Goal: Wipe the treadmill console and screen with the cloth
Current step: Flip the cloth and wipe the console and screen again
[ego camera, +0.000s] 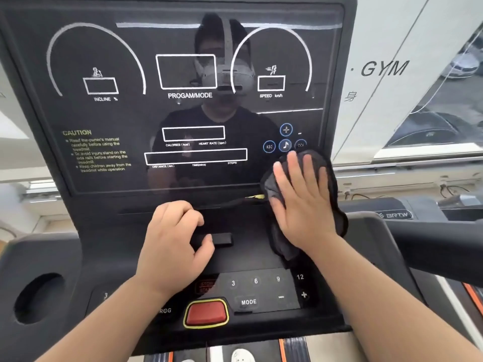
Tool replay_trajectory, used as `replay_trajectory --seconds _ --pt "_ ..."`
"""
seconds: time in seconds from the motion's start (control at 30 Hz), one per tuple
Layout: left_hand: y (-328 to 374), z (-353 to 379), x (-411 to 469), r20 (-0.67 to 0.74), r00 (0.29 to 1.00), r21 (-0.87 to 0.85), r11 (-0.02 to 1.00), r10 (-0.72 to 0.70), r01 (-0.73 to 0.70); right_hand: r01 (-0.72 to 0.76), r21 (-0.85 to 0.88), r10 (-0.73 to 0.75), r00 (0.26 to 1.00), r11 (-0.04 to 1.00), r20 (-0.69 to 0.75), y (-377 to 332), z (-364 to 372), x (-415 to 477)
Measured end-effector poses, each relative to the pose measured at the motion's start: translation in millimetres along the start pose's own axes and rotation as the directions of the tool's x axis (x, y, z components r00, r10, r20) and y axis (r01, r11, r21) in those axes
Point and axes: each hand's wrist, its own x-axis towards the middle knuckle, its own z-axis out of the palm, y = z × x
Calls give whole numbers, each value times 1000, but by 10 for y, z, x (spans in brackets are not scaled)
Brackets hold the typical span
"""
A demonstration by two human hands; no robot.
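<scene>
- The left hand [173, 246] is rested on the console [104, 246], fingers curled loosely, nothing gripped.
- The cloth [337, 194] is pressed flat beneath the open fingers of the right hand [303, 202], at the lower right corner of the screen [109, 118].
- Wiping appears under way; a sweep leftward across the glass is judged next.

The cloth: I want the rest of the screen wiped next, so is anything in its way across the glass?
Nothing visible. The right hand presses the cloth flat at the screen's lower right corner. The glass to its left and above is bare. The left hand rests lower, on the console ledge.
</scene>
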Motion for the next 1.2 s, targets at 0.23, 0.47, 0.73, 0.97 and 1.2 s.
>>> replay_trajectory --seconds 0.23,0.47,0.73,0.97,1.2 --pt "-47 12 -103 21 1000 -39 999 -2 3 -60 83 49 990 995 129 -277 -33 -239" --pt "-103 -57 -131 10 1000 -7 1000 16 -16 126 187 -157 974 974 162 -978 -55 -232" --pt "-64 21 -108 7 1000 18 1000 10 -10 -110 42 98 970 993 224 -279 -38 -573" --pt "-73 40 -197 14 1000 47 999 -17 16 -235 -46 230 860 971 456 -675 -14 -723" --pt "-45 106 -413 55 997 63 997 -57 53 117 175 -195 817 978 543 -753 -153 -1045"
